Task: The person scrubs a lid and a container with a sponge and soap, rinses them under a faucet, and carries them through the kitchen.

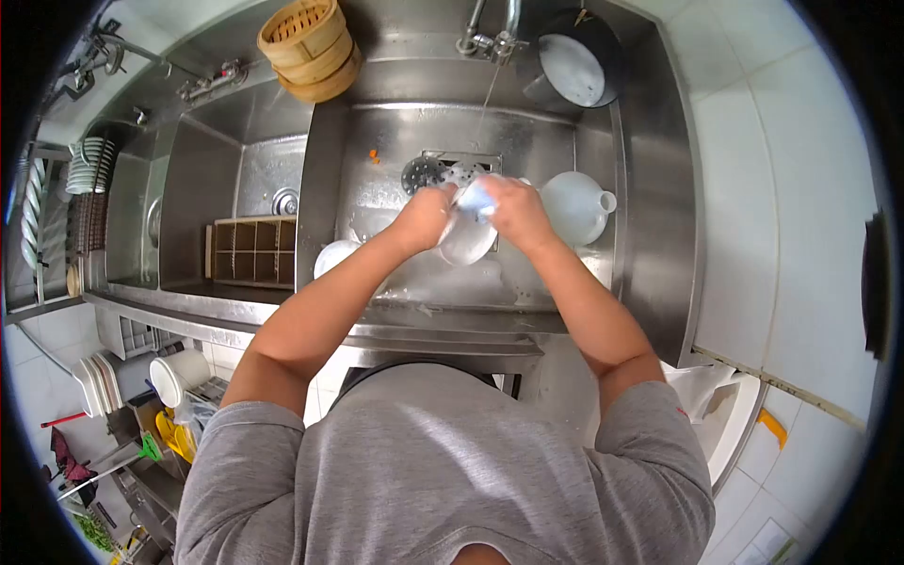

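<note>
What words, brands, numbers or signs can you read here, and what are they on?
No text here can be read.
Red mark on the right sleeve: too small to read.
Dish in the left hand: no lettering shows.
Bamboo steamer: none that I can make out.

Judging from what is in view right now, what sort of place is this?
Probably a commercial kitchen's washing-up area: a steel sink with several basins, stacked bamboo steamers, and racked dishes.

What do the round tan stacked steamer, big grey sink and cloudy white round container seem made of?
Steamer: probably matte bamboo, with banded walls and slatted top. Sink: likely brushed stainless steel, given its soft metallic glare. Container: perhaps smooth plastic, looking milky and translucent; glass possible.
</note>
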The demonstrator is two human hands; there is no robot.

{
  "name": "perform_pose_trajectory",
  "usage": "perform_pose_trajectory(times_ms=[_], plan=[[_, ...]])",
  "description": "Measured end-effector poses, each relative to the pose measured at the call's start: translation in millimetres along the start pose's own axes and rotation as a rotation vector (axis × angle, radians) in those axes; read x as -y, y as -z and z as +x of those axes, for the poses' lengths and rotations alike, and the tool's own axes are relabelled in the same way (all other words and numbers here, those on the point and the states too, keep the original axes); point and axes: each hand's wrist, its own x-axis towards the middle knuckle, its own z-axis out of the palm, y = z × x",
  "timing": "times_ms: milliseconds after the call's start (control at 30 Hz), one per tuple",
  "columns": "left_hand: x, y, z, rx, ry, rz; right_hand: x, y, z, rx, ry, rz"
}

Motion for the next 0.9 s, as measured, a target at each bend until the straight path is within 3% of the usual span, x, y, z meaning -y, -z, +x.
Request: perform_pose_trajectory(times_ms=[33,67,100,133,167,233,267,300,367,433,500,533,567,633,667,700,767,800,833,900], plan=[[-12,9,4,-0.115,0.046,0.040,-5,-2,0,-0.024,0.011,-0.008],[-20,12,5,-0.240,0.051,0.018,-16,-13,-4,-0.171,-0.283,0.386],[-27,11,2,-0.240,0.036,0.028,-25,-26,-13,-0.309,-0.582,0.789],[-32,9,-2,-0.296,0.030,0.036,-24,-31,-19,-0.302,-0.612,0.819],[-38,7,-7,-0.350,0.023,0.044,-25,-32,-28,-0.321,-0.610,0.826],[-41,2,-10,-0.332,0.071,0.074,-2,-5,-33,-0.299,-0.395,0.285],[-34,-6,-10,-0.184,0.027,0.178,1,6,-32,-0.228,-0.163,0.144],[-29,-12,-13,-0.035,-0.012,0.276,10,14,-29,-0.234,-0.176,0.151],[-43,-2,-13,-0.033,-0.080,0.237,22,28,-22,-0.103,0.002,-0.126],[-61,12,-10,-0.147,-0.094,0.281,14,23,-25,-0.219,-0.004,-0.057],[-67,13,-7,-0.255,-0.118,0.232,13,12,-27,-0.553,-0.437,0.377],[-77,14,-11,-0.362,-0.187,0.237,15,4,-24,-0.518,-0.708,0.879],[-84,14,-15,-0.470,-0.255,0.240,16,-4,-24,-0.525,-0.697,0.882],[-66,6,-17,-0.507,-0.221,0.132,23,-15,-27,-0.709,-0.780,1.406],[-60,2,-16,-0.518,-0.070,0.055,16,-16,-28,-0.675,-0.735,1.064],[-58,0,-18,-0.524,0.085,-0.024,14,-6,-31,-0.679,-0.737,1.070],[-61,6,-17,-0.459,0.087,0.024,16,31,-30,-0.427,-0.395,0.334],[-65,11,-11,-0.380,0.062,0.160,17,39,-26,-0.414,-0.215,0.160],[-65,12,-7,-0.294,0.045,0.291,21,45,-20,-0.412,-0.222,0.165],[-64,17,3,-0.314,-0.019,0.364,30,50,-10,-0.446,-0.180,0.185]])
